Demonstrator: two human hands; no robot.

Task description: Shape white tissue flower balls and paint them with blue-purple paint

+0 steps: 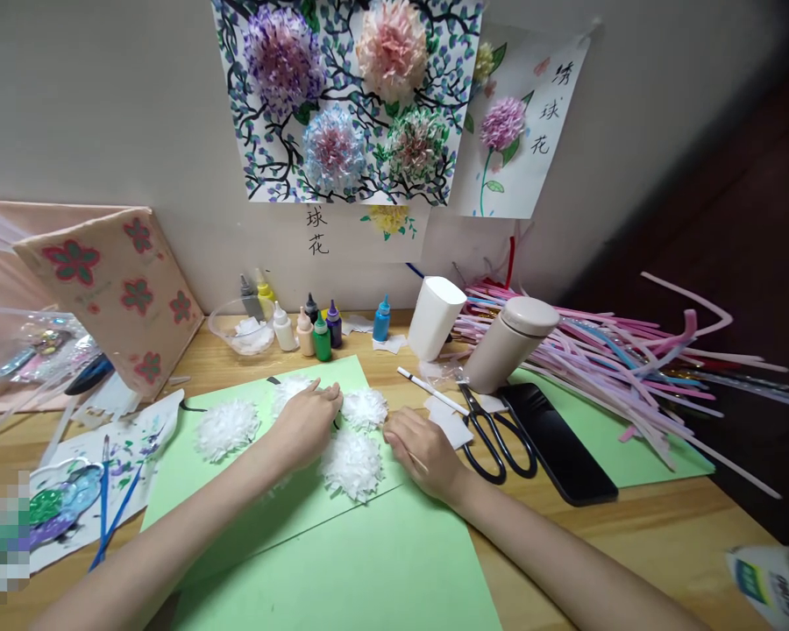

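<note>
Several fluffy white tissue-paper flowers lie on light green card on the table. My left hand (308, 422) reaches over the card, palm down, with its fingers stretched forward. It partly covers the back flower (290, 392), and a short dark stem shows under it. Just right of its fingers sits a small white flower (366, 408); a larger flower (351, 464) is in front. My right hand (426, 454) rests at the card's right edge with curled fingers, their tips against the small flower's right side. What they pinch is hidden. Another white flower (227, 429) lies to the left.
Black-handled scissors (493, 438), a phone (558, 443) and a white pen (432, 391) lie right. Behind stand paint bottles (322, 337), a white container (436, 317), a beige tumbler (509, 343) and pipe cleaners (605, 350). Left are brushes (105, 499) and a paint palette (66, 499).
</note>
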